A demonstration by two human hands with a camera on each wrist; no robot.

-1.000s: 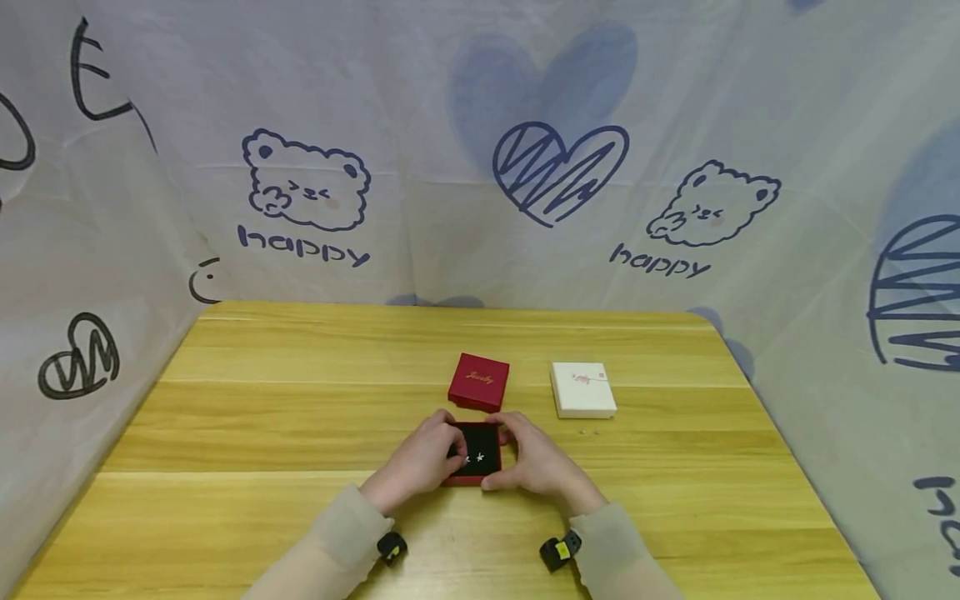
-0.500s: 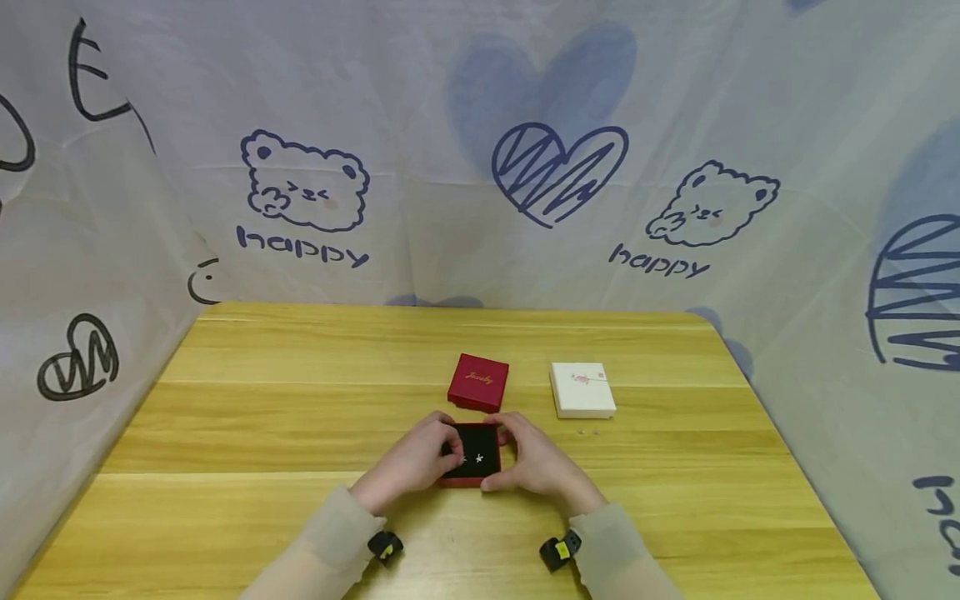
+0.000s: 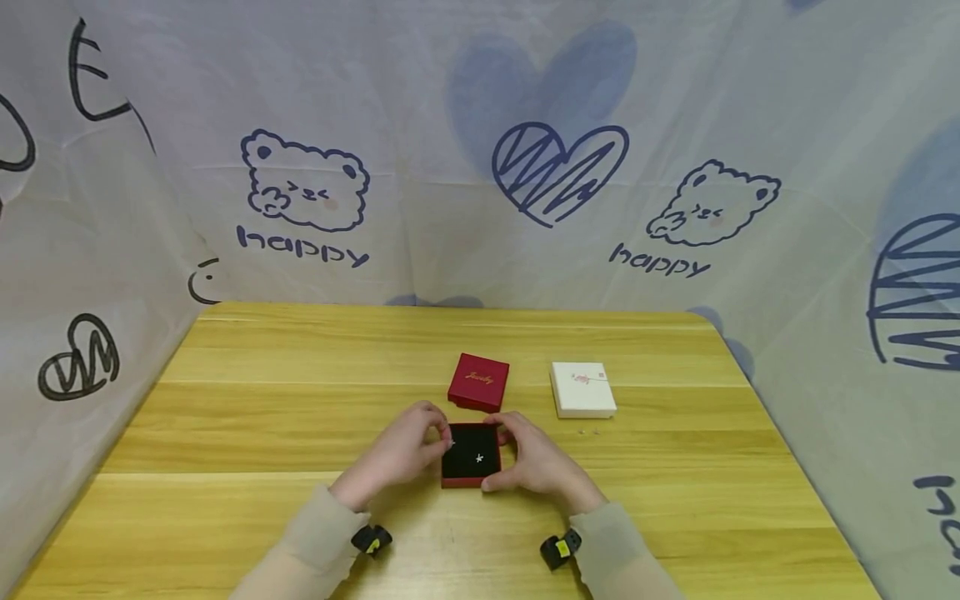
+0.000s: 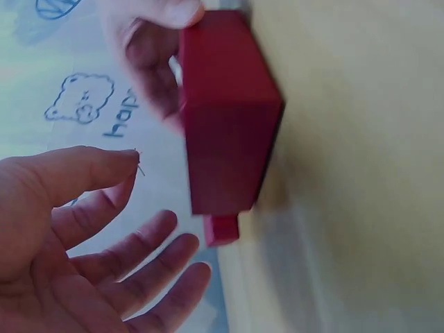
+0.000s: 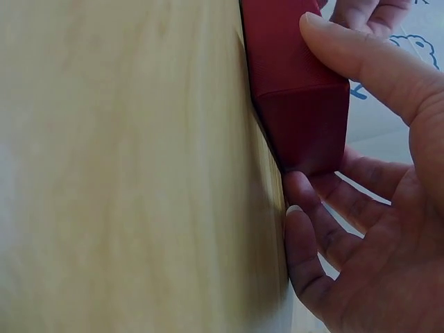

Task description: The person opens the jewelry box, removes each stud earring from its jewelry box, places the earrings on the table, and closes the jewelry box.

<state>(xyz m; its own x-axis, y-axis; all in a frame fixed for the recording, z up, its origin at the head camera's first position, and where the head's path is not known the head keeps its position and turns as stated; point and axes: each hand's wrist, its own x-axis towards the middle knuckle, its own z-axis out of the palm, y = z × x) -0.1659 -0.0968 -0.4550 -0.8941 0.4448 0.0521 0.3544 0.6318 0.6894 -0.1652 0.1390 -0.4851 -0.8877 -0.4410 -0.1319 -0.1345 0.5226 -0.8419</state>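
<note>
A red jewelry box base (image 3: 463, 482) with a black insert (image 3: 463, 454) lies on the table between both hands. One small silvery star-like stud earring (image 3: 480, 458) sits in the insert, right of its middle. Between thumb and forefinger, my left hand (image 3: 401, 448) pinches another tiny stud earring (image 4: 141, 164), its thin post showing in the left wrist view. That hand is at the box's left edge, its other fingers spread loosely. On the right side, my right hand (image 3: 531, 458) grips the box, thumb at the near wall and fingers round the far corner.
Behind the box lies a red lid (image 3: 480, 381) with gold lettering. A white box (image 3: 583, 390) stands to its right, with tiny bits (image 3: 582, 432) on the wooden table (image 3: 285, 400) in front of it. Printed cloth (image 3: 435, 217) hangs beyond the table.
My left hand has moved left from over the insert to the box's edge, lifting a stud earring out. The right hand stays in place on the box.
</note>
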